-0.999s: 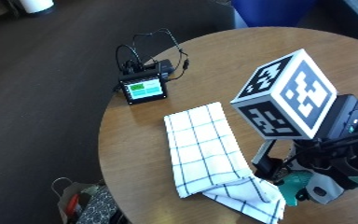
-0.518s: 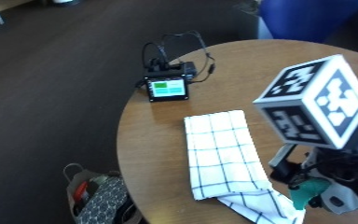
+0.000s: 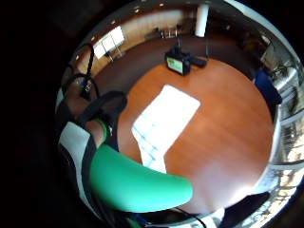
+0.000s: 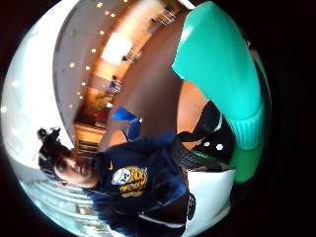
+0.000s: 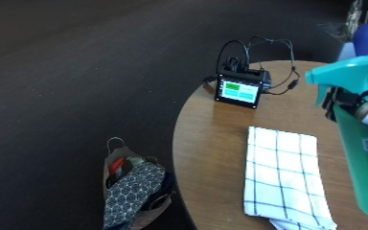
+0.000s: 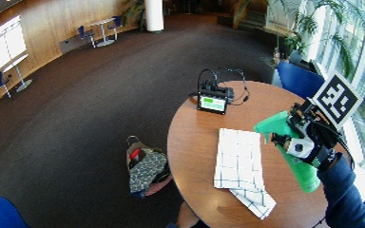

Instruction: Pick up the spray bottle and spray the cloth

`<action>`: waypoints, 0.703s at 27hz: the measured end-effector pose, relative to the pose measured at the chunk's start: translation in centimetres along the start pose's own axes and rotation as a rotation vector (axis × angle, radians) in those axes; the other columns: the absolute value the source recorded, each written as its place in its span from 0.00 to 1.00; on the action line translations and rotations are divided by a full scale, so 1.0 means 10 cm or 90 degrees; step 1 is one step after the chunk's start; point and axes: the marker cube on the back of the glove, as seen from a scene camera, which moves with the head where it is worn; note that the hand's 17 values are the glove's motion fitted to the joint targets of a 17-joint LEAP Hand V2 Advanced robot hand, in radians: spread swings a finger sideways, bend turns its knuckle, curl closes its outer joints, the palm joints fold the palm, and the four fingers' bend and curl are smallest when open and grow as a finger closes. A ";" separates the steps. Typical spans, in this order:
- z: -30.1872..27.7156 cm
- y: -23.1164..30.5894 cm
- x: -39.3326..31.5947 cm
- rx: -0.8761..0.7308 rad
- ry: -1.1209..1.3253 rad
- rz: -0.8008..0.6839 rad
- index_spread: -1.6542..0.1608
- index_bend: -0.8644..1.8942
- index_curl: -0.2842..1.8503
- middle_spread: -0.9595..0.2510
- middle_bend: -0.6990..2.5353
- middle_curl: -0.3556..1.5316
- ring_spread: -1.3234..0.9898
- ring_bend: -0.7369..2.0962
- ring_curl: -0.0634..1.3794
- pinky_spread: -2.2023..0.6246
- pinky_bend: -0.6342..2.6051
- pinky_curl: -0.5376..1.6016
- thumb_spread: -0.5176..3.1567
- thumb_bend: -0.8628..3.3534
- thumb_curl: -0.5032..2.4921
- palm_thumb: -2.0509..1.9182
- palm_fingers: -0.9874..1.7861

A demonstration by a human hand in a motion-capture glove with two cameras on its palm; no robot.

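The gloved hand (image 6: 309,142) grips the green spray bottle (image 6: 290,149), raised above the round wooden bench (image 6: 195,142); the checked cloth (image 6: 238,159) lies flat just beside it, dark carpet (image 6: 75,118) beyond.

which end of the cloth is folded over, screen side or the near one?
The near end. The checked cloth lies flat toward the small screen; its opposite corner is doubled over and skewed, by the table edge.

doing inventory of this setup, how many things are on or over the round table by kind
Spray bottle: 1, green, held over the table by the right hand
Checked cloth: 1
Small screen device with cables: 1
Total: 3
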 end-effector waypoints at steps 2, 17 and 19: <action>-0.04 -0.08 0.08 0.092 -0.070 0.011 0.76 0.37 0.34 0.69 0.34 0.45 0.49 0.48 0.35 0.70 0.36 0.43 0.33 0.20 0.40 0.73 0.81; 0.49 -1.14 0.78 0.316 -0.354 0.082 0.76 0.37 0.34 0.71 0.32 0.44 0.50 0.43 0.32 0.75 0.30 0.41 0.41 0.21 0.39 0.75 0.71; 0.61 -1.23 0.78 0.296 -0.334 0.098 0.76 0.37 0.34 0.72 0.32 0.44 0.50 0.43 0.32 0.76 0.29 0.40 0.42 0.21 0.39 0.75 0.71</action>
